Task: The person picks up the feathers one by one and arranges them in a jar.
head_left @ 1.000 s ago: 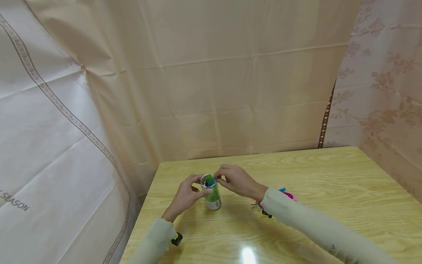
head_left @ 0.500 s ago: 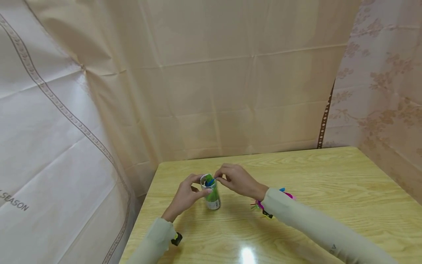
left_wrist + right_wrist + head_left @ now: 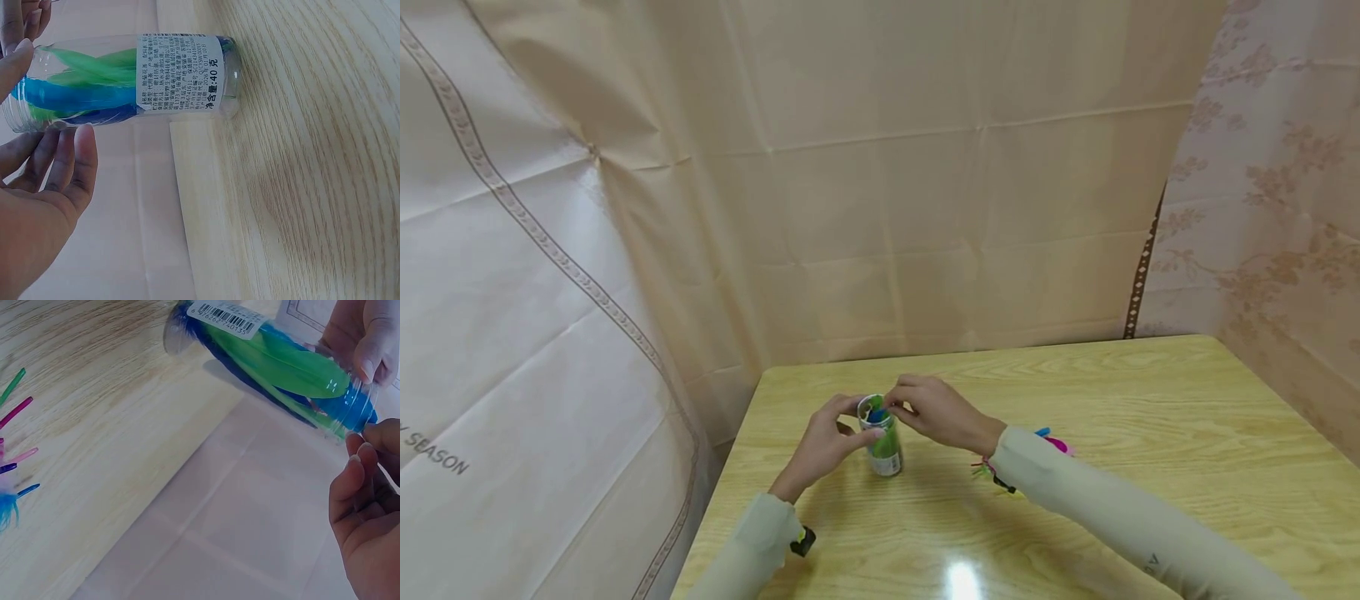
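Observation:
A clear plastic jar with a white printed label stands upright on the table. Green feathers and blue ones fill it, seen through its wall. My left hand grips the jar near its mouth, thumb on the near side and fingers on the far side. At the rim, the fingertips of my right hand pinch the end of a blue feather, most of which lies inside the jar.
Loose coloured feathers, among them a blue one and a magenta one, lie on the wooden table beside my right forearm, partly hidden by the sleeve. Cloth sheets hang behind the table and at both sides.
My right hand has shifted slightly left toward the jar mouth, and the blue feather sits lower in the jar. The left hand and the jar have stayed in place.

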